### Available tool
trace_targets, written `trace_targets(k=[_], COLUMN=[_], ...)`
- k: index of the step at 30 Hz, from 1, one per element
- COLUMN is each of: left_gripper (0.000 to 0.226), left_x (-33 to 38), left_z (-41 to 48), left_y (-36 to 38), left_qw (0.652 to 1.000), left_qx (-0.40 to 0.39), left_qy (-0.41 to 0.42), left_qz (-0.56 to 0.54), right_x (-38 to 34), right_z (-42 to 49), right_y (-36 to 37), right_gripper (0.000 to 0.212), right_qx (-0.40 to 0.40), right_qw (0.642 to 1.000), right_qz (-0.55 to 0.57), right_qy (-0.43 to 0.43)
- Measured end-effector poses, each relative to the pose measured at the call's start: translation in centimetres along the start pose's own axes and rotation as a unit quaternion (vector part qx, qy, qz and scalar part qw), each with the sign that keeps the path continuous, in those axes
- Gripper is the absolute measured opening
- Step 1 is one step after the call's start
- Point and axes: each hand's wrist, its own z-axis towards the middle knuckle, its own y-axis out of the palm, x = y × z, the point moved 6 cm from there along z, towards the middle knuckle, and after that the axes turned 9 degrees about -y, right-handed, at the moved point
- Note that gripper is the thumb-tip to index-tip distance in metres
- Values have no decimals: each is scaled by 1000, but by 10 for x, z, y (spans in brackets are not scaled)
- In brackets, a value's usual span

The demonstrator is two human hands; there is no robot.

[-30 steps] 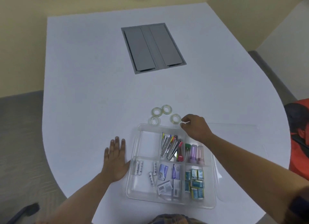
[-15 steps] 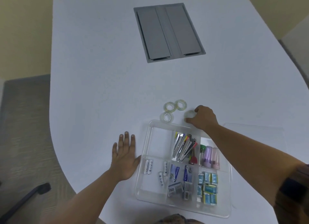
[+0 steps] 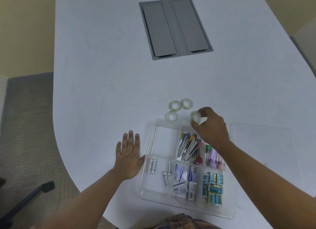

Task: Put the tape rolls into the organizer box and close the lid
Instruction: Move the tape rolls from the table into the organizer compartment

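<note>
A clear organizer box (image 3: pixel 150 143) with several compartments sits near the table's front edge, its top-left compartment bare. My right hand (image 3: pixel 210 126) is over the box's far rim, fingers closed on a clear tape roll (image 3: pixel 195 117) lifted off the table. Three more tape rolls lie just beyond the rim: one (image 3: pixel 171 116) next to the corner, two further back (image 3: pixel 175 105) (image 3: pixel 186 103). My left hand (image 3: pixel 128 153) lies flat on the table, its thumb against the box's left wall. The clear lid (image 3: pixel 266 143) lies flat to the right of the box.
The other compartments hold batteries (image 3: pixel 152 165), nail clippers (image 3: pixel 187 145), small tubes (image 3: pixel 213 157) and packets (image 3: pixel 212 186). A grey cable hatch (image 3: pixel 175 28) is set into the white table (image 3: pixel 102 75) further back. A chair base (image 3: pixel 27 198) shows on the floor at left.
My right hand closed on the nearest tape roll and lifted it from the table. The camera view shifted closer and downward. My left hand stayed flat beside the box.
</note>
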Motion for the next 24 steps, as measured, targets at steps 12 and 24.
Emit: trace_targets(k=[12,24], left_gripper=[83,83], left_x=[0,-2], left_z=[-1,1], left_y=[0,4], left_qw=[1000,1000], left_qx=[0,16], left_qy=[2,4], left_qz=[4,3], right_x=[-53,-61], right_z=[-62,-64], right_y=[58,95], right_gripper=[21,37], right_qx=[-209,-317], right_qw=[960,880], right_qz=[-97,-296], right_qy=[-158,-193])
